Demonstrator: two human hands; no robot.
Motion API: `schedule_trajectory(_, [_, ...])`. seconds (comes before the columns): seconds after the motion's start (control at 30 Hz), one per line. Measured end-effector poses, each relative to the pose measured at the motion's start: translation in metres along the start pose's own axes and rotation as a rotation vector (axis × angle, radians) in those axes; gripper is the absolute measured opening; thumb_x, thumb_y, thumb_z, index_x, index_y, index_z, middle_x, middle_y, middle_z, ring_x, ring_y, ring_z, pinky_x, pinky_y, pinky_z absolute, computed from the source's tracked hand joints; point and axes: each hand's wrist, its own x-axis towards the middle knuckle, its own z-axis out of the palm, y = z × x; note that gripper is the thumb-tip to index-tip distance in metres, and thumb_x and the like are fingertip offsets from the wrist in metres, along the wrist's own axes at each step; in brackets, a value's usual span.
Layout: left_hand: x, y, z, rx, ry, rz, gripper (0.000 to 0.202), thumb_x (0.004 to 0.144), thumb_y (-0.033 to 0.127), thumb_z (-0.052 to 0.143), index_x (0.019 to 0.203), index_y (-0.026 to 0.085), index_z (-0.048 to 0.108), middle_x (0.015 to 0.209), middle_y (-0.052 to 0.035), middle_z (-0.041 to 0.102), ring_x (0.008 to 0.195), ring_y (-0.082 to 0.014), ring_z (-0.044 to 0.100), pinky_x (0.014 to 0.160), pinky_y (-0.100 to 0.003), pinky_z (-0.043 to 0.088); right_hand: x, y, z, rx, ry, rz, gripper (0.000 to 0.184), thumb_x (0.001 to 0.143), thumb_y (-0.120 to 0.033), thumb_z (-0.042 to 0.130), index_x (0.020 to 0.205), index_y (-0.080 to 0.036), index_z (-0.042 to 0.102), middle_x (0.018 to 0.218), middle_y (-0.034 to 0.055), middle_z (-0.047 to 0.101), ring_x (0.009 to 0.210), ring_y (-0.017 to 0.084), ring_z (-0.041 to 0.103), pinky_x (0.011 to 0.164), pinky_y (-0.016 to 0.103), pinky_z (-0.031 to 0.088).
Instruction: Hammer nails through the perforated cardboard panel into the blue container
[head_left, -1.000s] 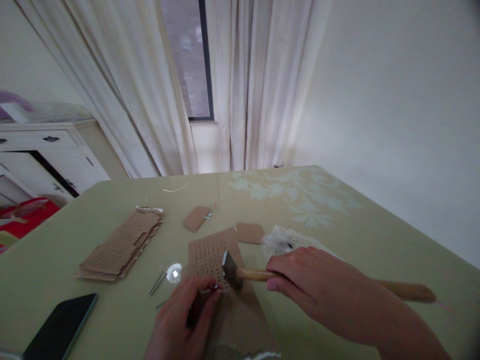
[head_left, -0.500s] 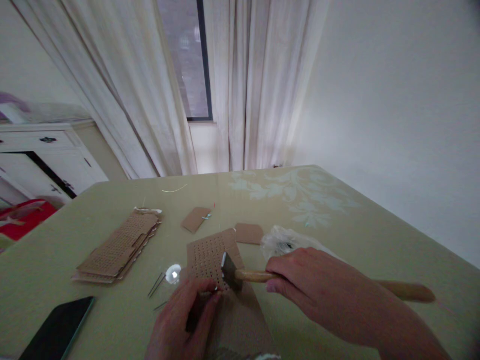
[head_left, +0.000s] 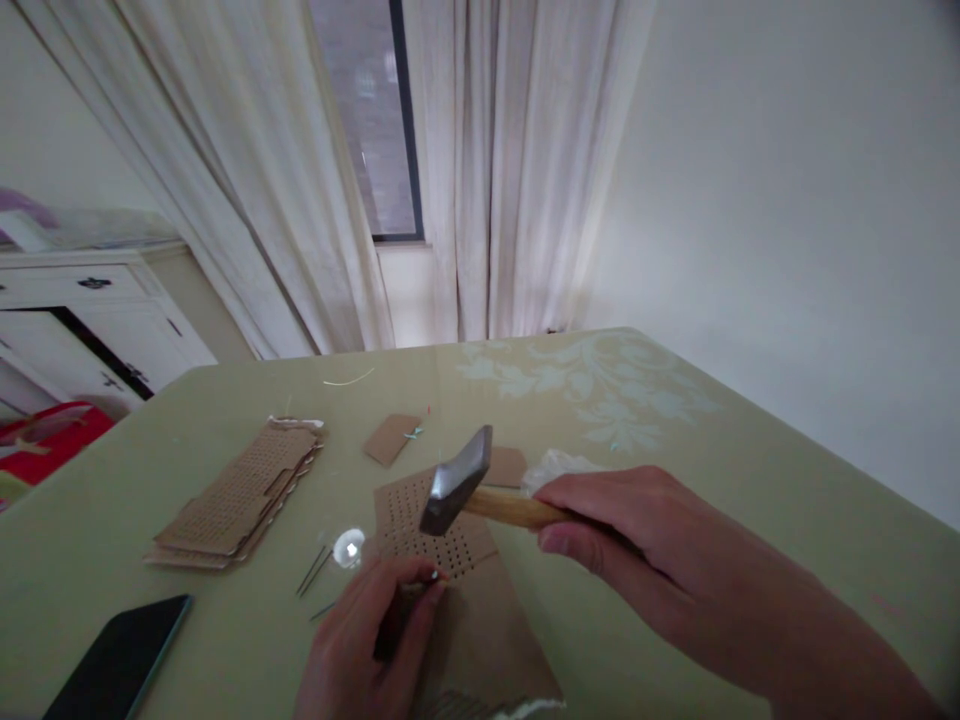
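My right hand [head_left: 637, 545] grips the wooden handle of a hammer [head_left: 457, 480], whose steel head hangs raised above a brown cardboard sheet [head_left: 442, 540] punched with rows of small holes. My left hand [head_left: 371, 645] rests on the near part of that sheet, its fingers pinched round a thin nail [head_left: 433, 576] standing on the cardboard just under the hammer head.
A stack of punched cardboard pieces [head_left: 236, 490] lies to the left. Loose nails [head_left: 315, 570] lie beside the sheet, and a dark phone [head_left: 116, 655] sits at the near left. Small cardboard scraps [head_left: 391, 438] and a crumpled plastic bag [head_left: 559, 465] lie behind. The table [head_left: 675, 420] ends at the right.
My right hand has lifted the hammer head up off the cardboard sheet. My left hand keeps its pinch in the same spot.
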Motion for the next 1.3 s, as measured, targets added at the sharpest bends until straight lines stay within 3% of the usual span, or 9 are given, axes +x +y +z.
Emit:
schedule_trajectory(0.33, [0.001, -0.005, 0.001, 0.0, -0.011, 0.01, 0.027, 0.105, 0.054, 0.064, 0.101, 0.031, 0.078, 0.076, 0.0046, 0.073, 0.058, -0.0157, 0.062, 0.065, -0.025, 0.054, -0.002, -0.002, 0.005, -0.034, -0.053, 0.004, 0.027, 0.117, -0.043, 0.054, 0.11, -0.028, 0.075, 0.099, -0.0003, 0.08, 0.089, 0.023, 0.072, 0.082, 0.034, 0.046])
schedule_trajectory(0.53, [0.001, -0.006, 0.0, 0.01, 0.019, 0.072, 0.029, 0.107, 0.056, 0.063, 0.102, 0.031, 0.078, 0.086, 0.0032, 0.078, 0.071, -0.0177, 0.071, 0.074, -0.025, 0.059, -0.002, -0.003, 0.005, -0.02, -0.103, 0.019, 0.025, 0.117, -0.04, 0.055, 0.109, -0.026, 0.075, 0.1, 0.0001, 0.08, 0.09, 0.023, 0.071, 0.082, 0.034, 0.045])
schedule_trajectory(1.07, [0.0, -0.005, 0.002, -0.017, 0.03, 0.103, 0.033, 0.108, 0.056, 0.062, 0.097, 0.029, 0.077, 0.085, 0.0017, 0.078, 0.072, -0.0177, 0.073, 0.07, -0.024, 0.058, -0.002, -0.005, 0.006, -0.031, -0.128, 0.044, 0.021, 0.114, -0.035, 0.059, 0.101, -0.027, 0.073, 0.092, -0.0017, 0.077, 0.083, 0.02, 0.068, 0.075, 0.032, 0.04])
schedule_trajectory(1.3, [0.0, -0.007, 0.002, 0.023, 0.009, 0.096, 0.033, 0.108, 0.055, 0.062, 0.095, 0.028, 0.076, 0.074, 0.0037, 0.071, 0.062, -0.0161, 0.064, 0.063, -0.024, 0.053, -0.003, -0.003, 0.012, -0.069, -0.18, 0.044, 0.019, 0.113, -0.033, 0.061, 0.1, -0.027, 0.074, 0.093, -0.0013, 0.078, 0.083, 0.021, 0.069, 0.075, 0.033, 0.04])
